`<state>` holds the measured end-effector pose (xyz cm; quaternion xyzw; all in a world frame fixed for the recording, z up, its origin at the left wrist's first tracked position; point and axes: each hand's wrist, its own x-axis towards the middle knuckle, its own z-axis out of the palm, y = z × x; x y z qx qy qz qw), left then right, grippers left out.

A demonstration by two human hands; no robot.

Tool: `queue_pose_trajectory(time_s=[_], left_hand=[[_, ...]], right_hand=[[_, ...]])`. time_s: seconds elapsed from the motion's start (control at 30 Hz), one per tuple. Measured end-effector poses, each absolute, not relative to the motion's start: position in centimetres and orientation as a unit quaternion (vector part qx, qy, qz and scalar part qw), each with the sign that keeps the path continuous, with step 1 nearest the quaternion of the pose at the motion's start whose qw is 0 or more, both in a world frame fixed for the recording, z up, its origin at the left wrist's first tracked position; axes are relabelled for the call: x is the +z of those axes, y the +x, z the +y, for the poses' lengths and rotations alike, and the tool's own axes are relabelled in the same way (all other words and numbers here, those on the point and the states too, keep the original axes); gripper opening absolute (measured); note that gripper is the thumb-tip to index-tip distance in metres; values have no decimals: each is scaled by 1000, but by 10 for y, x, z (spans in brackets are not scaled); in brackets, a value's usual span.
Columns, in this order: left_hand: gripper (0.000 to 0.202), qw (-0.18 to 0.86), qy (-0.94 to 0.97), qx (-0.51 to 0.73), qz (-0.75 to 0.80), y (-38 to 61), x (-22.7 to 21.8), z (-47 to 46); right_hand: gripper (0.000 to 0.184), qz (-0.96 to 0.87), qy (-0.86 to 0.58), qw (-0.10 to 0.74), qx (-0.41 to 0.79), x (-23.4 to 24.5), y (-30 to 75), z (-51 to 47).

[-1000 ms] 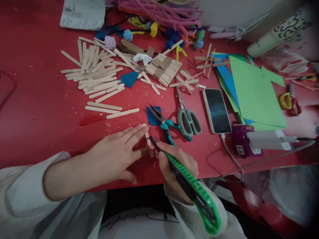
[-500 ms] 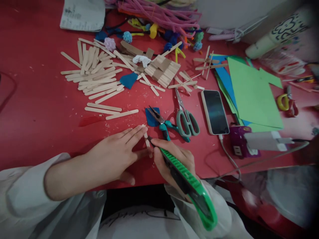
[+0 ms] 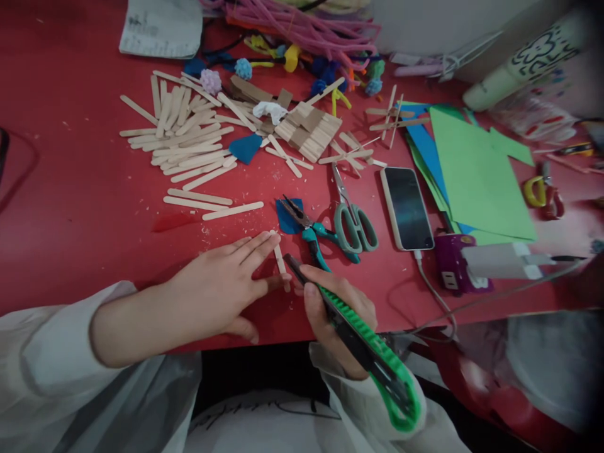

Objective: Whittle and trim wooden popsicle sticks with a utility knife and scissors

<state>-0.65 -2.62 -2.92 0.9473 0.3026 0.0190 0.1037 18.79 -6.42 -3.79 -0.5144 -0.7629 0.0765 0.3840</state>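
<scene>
Fingers of my left hand [image 3: 221, 283] stretch across a short wooden craft stick [image 3: 279, 257], holding it down on the red table at its two ends; the thumb is spread apart. My right hand [image 3: 342, 305] is wrapped around a green and black box cutter [image 3: 372, 349]. Its dark blade points up and left, close beside the stick, with a small gap between them. Just beyond my right hand lie teal-handled pliers [image 3: 314, 239], their jaws over a piece of blue felt [image 3: 289, 215].
Scissors [image 3: 352, 220], a phone [image 3: 406, 207] on a cable and green paper [image 3: 486, 176] lie to the right. Loose craft sticks [image 3: 189, 141] are heaped at the back left. Behind them lie pink pipe cleaners [image 3: 302, 25]. A purple box [image 3: 455, 264] stands near the front edge.
My right hand has drawn the box cutter slightly right, and its blade has come away from the craft stick. My left hand stays on the stick. The whole view has shifted a little.
</scene>
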Motion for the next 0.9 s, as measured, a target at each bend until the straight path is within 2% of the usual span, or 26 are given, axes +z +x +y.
queue_pose_trajectory(time_s=[0.4, 0.9], left_hand=[[81, 113, 945, 25, 306, -6, -31, -27], [81, 104, 946, 31, 306, -5, -29, -26]], right_hand=[[17, -769, -494, 386, 126, -38, 188, -62], [20, -780, -491, 369, 118, -32, 190, -65]])
